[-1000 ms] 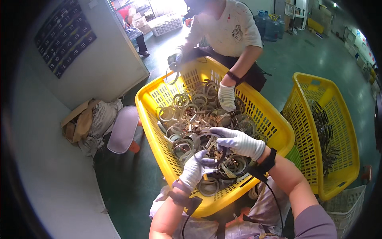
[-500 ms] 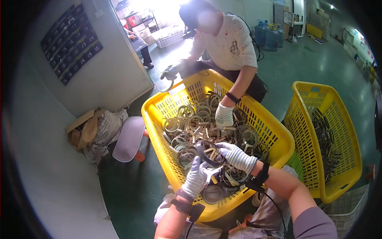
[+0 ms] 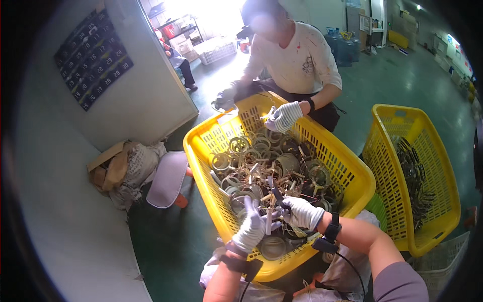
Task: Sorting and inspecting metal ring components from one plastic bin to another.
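Note:
A large yellow crate (image 3: 329,136) in front of me holds a tangled heap of pale and dark rings (image 3: 289,163), thin wires and short pale sticks. My right hand (image 3: 303,212), in a striped glove, pinches a dark ring-shaped band (image 3: 278,197), now seen almost edge-on above the heap. My gloved left hand (image 3: 251,227) is beside it, thumb raised and fingers stretched toward the right hand. A pale stick-like piece (image 3: 270,216) shows between the hands; whether either hand holds it, I cannot tell.
Across the crate a co-worker's gloved hand (image 3: 285,117) holds a small pale piece; their other holds a pale ring (image 3: 225,107). A second yellow crate (image 3: 375,151) with dark rings stands at right. A stool (image 3: 168,178) and sacks (image 3: 138,173) are at left.
The dark band has turned from a face-on loop to nearly edge-on. My left hand's fingers have spread. The co-worker's right-side hand has lifted out of the heap with a small piece.

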Demonstrator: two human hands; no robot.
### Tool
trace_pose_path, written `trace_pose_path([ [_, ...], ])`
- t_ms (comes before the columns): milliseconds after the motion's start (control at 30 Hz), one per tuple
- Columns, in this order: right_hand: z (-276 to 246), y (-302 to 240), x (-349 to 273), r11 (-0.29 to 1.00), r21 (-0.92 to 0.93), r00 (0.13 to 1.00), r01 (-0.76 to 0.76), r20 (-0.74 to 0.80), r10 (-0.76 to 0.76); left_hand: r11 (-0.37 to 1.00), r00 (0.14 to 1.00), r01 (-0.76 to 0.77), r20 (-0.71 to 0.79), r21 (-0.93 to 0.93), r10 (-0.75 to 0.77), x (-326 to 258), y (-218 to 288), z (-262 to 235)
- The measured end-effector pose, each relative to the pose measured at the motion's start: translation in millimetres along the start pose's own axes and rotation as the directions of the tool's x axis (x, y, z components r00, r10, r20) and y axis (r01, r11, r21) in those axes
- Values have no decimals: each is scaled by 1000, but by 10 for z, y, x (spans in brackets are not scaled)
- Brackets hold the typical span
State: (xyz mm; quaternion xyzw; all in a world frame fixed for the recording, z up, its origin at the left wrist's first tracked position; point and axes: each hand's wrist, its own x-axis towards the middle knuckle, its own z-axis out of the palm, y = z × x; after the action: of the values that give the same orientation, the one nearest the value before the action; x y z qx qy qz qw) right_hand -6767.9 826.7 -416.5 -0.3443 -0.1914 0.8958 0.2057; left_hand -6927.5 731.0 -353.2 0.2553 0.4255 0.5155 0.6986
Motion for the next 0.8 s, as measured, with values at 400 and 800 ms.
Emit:
trace_pose_path([
  [400,442,-115,-417,886,-389,968,251,118,-223,988,976,-155,150,-19,156,-5,38,-139],
  [800,385,-149,-427,421,-702,818,575,506,-274,954,951,-235,-249,-186,186,7,23,-302],
])
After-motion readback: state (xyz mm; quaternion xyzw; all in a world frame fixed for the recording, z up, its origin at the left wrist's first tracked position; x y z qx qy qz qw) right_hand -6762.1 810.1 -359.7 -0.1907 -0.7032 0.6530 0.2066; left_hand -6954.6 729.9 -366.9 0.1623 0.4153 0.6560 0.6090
